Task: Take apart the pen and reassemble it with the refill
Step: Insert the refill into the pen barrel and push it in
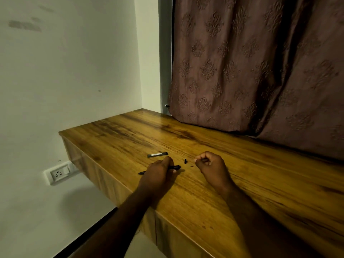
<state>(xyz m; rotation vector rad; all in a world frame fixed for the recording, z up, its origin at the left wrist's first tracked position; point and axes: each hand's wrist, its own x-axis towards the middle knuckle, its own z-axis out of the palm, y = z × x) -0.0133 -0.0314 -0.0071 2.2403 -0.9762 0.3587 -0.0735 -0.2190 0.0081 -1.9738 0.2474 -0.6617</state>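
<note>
Both of our hands sit low over the wooden desk, near its front edge. Our left hand is closed around the black pen barrel, which lies almost flat, one slim end poking out to the left of the knuckles and the open end pointing right. Our right hand is curled, thumb and forefinger pinched together; whether something thin, such as the refill or a spring, is caught in that pinch we cannot tell, as it is too small to make out. Between the two hands a small black cap piece stands on the desk, and just right of it lies a tiny dark bit that we cannot identify. Beyond the left hand, apart from it, rests a short dark tube with a pale label, possibly a refill case. We judge the pen is already apart and the step now is feeding the inner part back into the barrel. To do it well, we should keep the barrel steady and raise its open end slightly toward the right hand, line the thin part up along the barrel's axis before pushing, and slide it in without forcing. The loose pieces are small and dark against the dark grain, so we should keep our wrists from sweeping them toward the edge.
</note>
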